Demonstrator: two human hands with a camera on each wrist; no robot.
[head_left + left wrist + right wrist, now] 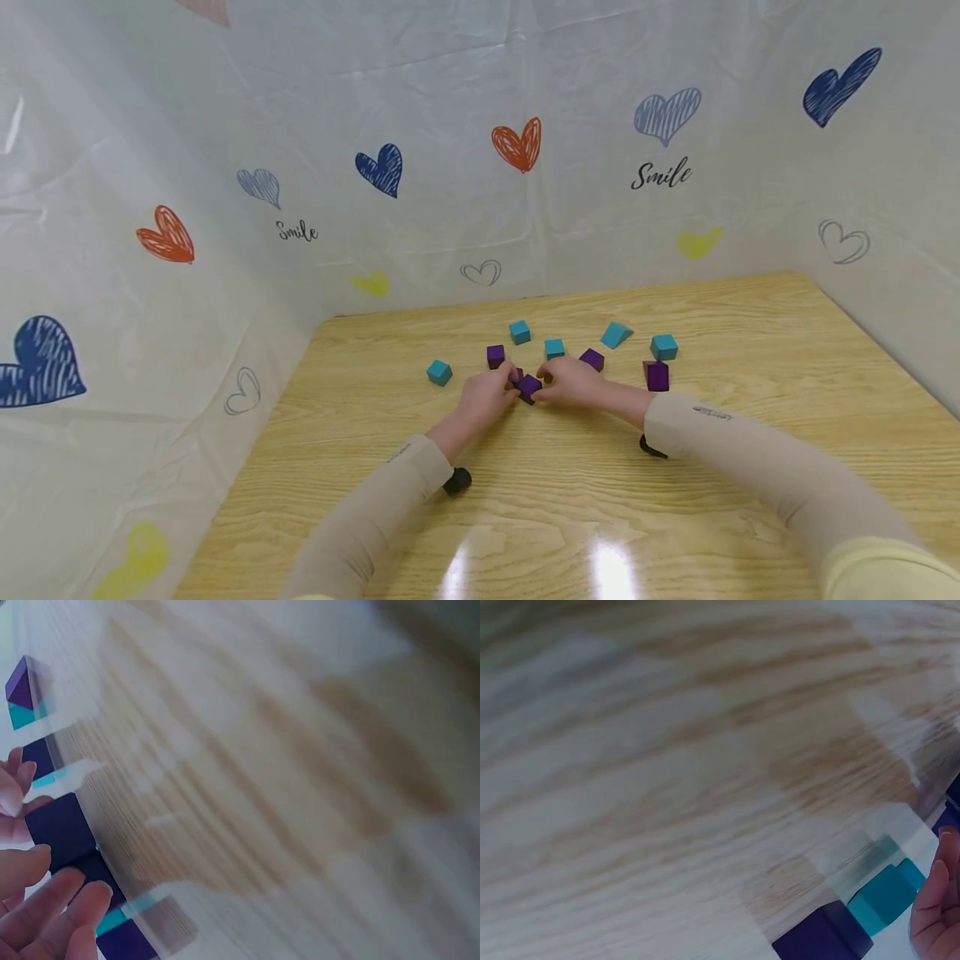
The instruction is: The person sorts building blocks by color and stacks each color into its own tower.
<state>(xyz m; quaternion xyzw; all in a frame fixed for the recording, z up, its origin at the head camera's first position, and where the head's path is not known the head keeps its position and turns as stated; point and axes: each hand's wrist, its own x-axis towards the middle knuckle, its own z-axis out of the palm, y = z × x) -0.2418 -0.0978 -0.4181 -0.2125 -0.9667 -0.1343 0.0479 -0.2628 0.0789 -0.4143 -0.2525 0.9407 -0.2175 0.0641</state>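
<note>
Purple cube (pixel 529 387) sits pinched between curled fingers of left hand (pixel 487 397) and right hand (pixel 573 382).

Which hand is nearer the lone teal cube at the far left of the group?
Left. The left hand lies just right of that teal cube; the right hand is farther right, beyond the purple cube both hands touch.

cubes (pixel 528 387): purple, teal | table (pixel 750 333): light wood grain | backdrop (pixel 450 100): white, coloured hearts
</note>
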